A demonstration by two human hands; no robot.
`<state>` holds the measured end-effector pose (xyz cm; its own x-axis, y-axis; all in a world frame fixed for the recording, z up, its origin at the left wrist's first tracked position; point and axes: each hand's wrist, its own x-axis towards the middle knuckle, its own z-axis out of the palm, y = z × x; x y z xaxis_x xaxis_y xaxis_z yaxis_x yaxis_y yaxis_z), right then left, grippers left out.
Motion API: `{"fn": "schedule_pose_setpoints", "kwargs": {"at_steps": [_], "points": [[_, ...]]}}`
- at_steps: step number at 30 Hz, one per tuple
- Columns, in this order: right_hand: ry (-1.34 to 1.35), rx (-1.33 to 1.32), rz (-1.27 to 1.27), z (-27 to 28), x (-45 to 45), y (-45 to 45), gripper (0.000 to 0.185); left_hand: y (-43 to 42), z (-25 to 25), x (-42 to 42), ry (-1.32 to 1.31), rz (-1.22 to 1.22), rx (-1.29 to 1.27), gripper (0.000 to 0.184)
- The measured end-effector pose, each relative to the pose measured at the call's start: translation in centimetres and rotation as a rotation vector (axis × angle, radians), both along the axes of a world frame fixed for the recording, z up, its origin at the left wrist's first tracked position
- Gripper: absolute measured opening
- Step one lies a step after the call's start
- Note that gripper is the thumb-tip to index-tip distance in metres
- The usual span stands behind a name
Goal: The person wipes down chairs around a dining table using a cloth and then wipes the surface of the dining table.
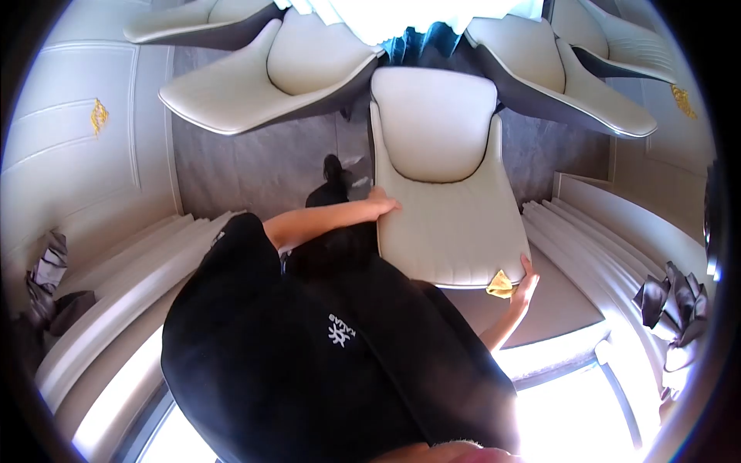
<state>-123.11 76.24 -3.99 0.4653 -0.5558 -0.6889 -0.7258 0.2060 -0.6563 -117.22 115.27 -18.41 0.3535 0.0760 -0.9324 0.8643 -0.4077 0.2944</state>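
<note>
A cream padded chair [448, 224] with a dark outer shell stands in front of me, its high back toward me. My left hand [382, 205] is closed round the left side edge of the backrest, with the thumb on the pad. At the near right corner of the backrest, my right hand [526, 284] is wrapped round the edge. A folded yellow cloth [500, 285] shows beside its palm, lying over the top edge of the chair. Part of the right hand's grip is hidden behind the corner.
More cream chairs [224, 91] [594, 104] stand on both sides. Beyond the middle chair is a table with a white cloth [363, 19] and a teal drape [423, 46]. Pale curtains [131, 293] hang at both sides, over a grey floor [247, 170].
</note>
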Motion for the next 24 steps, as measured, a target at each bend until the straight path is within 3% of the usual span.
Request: {"fn": "schedule_pose_setpoints", "kwargs": {"at_steps": [8,11,13,17,19,20,22,24], "points": [[-0.088,-0.057,-0.014,-1.6,-0.7,-0.5,0.045,-0.4,-2.7,-0.2,-0.005,0.041,0.058,0.095],[-0.018,0.03,-0.039,-0.7,-0.5,-0.2,0.045,-0.5,-2.8,0.1,0.054,0.12,-0.016,0.08],[-0.068,0.057,-0.04,-1.4,-0.5,-0.6,0.045,-0.3,0.9,1.2,0.056,0.002,-0.046,0.057],[-0.099,0.045,-0.043,-0.6,-0.3,0.5,0.045,2.5,3.0,3.1,0.091,-0.177,-0.058,0.039],[-0.068,0.006,-0.046,-0.7,-0.6,0.3,0.049,5.4,1.4,4.1,0.016,-0.43,-0.225,0.029],[-0.086,-0.068,-0.084,-0.5,-0.8,0.6,0.048,7.1,2.1,4.4,0.0,-0.424,-0.212,0.029],[-0.021,-0.323,0.04,0.4,-2.4,-0.7,0.048,10.9,3.5,4.3,-0.515,-0.332,-0.281,0.022],[0.068,-0.547,0.058,5.3,-2.7,1.2,0.046,15.7,2.7,3.8,-0.69,-0.104,-0.318,0.021]]}}
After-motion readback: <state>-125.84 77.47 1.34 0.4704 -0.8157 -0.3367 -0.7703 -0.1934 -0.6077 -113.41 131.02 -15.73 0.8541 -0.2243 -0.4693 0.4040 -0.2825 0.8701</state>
